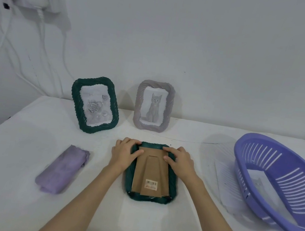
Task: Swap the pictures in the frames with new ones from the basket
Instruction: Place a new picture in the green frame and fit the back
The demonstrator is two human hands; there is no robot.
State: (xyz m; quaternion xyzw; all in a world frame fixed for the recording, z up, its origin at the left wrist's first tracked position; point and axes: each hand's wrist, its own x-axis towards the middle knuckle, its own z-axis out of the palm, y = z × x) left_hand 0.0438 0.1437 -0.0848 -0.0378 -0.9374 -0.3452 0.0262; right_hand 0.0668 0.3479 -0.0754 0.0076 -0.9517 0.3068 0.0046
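Face-down frame: dark green frame (153,173) lay on its front on the white tabletop (10,183), closest to the camera, its brown cardboard backing (152,171) and folded stand facing up, a barcode sticker near its lower edge.
Left hand: left hand (124,151) rested on the upper left corner of the face-down frame, its fingers (134,142) curled over the far edge and the thumb pressed on the backing.
Right hand: right hand (179,159) gripped the upper right corner of the same frame, fingers bent over the rim, thumb on the backing.
Rose frame: second green frame (94,104) stood upright behind and left of the face-down frame, showing a rose picture.
Cat frame: grey frame (154,105) stood upright directly behind the face-down frame, against the wall, holding a picture of a cat.
Basket: purple slotted basket (275,183) sat to the right of the face-down frame, well apart, with a printed picture (258,181) inside it.
Loose sheet: white paper (225,176) lay partly under the basket, between it and the face-down frame.
Cloth: folded lilac cloth (63,169) lay left of the face-down frame.
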